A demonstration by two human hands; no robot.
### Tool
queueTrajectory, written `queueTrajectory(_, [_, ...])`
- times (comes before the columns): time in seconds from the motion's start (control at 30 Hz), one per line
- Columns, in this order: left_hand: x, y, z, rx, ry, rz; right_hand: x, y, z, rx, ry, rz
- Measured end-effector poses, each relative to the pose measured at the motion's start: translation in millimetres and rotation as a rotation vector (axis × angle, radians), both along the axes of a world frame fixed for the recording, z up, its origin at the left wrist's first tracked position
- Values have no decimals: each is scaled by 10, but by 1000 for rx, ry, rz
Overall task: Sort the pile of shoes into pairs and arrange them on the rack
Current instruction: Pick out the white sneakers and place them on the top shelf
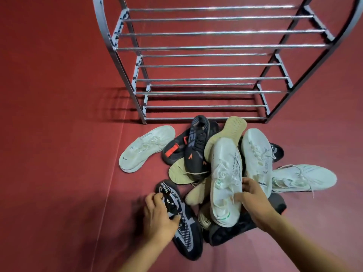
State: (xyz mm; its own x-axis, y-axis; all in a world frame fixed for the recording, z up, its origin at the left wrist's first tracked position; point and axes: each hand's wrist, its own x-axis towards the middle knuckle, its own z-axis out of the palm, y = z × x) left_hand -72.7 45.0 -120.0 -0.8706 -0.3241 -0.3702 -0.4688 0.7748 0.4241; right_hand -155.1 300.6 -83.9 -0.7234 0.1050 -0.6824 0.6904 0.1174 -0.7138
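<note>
Shoe sorting, barely started

Head view only, so one angle to go on. Rack [214, 65] fills the upper half of the frame, chrome bars, nothing on any tier yet as far as I can see. Pile of shoes [220, 167] sits on the red floor [59, 95] just in front of it, lower centre.

Left hand [159, 214], lower left, has its grip curled around the laced middle of a black-and-grey knit sneaker [182, 218] lying at the near edge of the pile. Right hand [253, 201], lower centre-right, has its grip pinching the side of a white sneaker with green trim [225, 185] that lies on top of the heap, toe pointing away.

Other stuff: a lone white sneaker [146, 148] off to the left of the pile, two more white ones on the right, black ones with orange marks in the middle, tan soles turned up.

Looks like the picking-out stage, no pair made so far. The two shoes being held don't match, so I'd guess next up is finding each one's partner; several whites look alike, so checking the trim matters.
</note>
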Motion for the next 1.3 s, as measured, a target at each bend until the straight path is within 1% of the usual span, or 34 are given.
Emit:
queueTrajectory(0.03, [-2, -1, -32, -51, 54, -74, -5, -6, -2, 6, 5, 3])
queueTrajectory(0.1, [-10, -42, -78, -167, 130, -309, 2, -21, 17, 20, 13, 14])
queueTrajectory(0.17, [-13, -65, -90, -226, 158, -504, 39, -43, 75, 35, 27, 37])
queueTrajectory(0.23, [-33, -57, -43, -283, 69, -636, 94, -60, 119, 47, 37, 40])
queueTrajectory(0.27, [-49, -43, -9, -315, 4, -672, 123, -76, 143, 46, 41, 28])
queueTrajectory(0.33, [-85, -19, 66, -396, -165, -700, 181, -119, 213, 33, 47, 11])
queueTrajectory(0.4, [-124, -23, 69, -504, -296, -726, 234, -143, 252, 31, 29, -11])
queueTrajectory(0.47, [-118, -94, 90, -554, -404, -712, 296, -154, 279, 38, 12, -12])
queueTrajectory(0.53, [-73, -213, 115, -524, -474, -690, 315, -148, 307, 38, 4, -9])
queueTrajectory(0.67, [185, -472, 164, -336, -420, -485, 322, -129, 332, 61, -5, -8])
queueTrajectory(0.77, [296, -600, 223, -263, -314, -299, 326, -167, 361, 50, 6, -12])
queueTrajectory(0.83, [324, -632, 256, -208, -311, -209, 342, -197, 362, 40, 3, -12])
queueTrajectory(0.9, [325, -609, 284, -201, -348, -209, 377, -245, 358, 22, -10, 10])
queueTrajectory(0.97, [275, -510, 351, -282, -354, -259, 403, -295, 360, -4, -21, 59])
queueTrajectory(1.03, [166, -373, 457, -349, -307, -292, 398, -335, 360, -15, -29, 106])
queueTrajectory(1.07, [100, -313, 491, -346, -255, -281, 385, -356, 368, -15, -33, 123])
queueTrajectory(1.1, [39, -259, 522, -289, -183, -244, 371, -370, 374, -13, -33, 137])
queueTrajectory(1.13, [-21, -207, 532, -148, -92, -161, 353, -375, 378, -11, -30, 146])
queueTrajectory(1.17, [-82, -140, 570, 86, -44, -27, 333, -372, 382, -10, -22, 156])
queueTrajectory(1.2, [-131, -57, 632, 374, -75, 116, 318, -363, 389, -13, -16, 169])
queueTrajectory(1.23, [-183, 44, 710, 646, -158, 222, 307, -357, 414, -25, -14, 190])
queueTrajectory(1.27, [-229, 138, 749, 855, -231, 260, 296, -359, 430, -45, -10, 220])
queueTrajectory(1.3, [-253, 248, 760, 991, -260, 261, 295, -338, 431, -67, -9, 254])
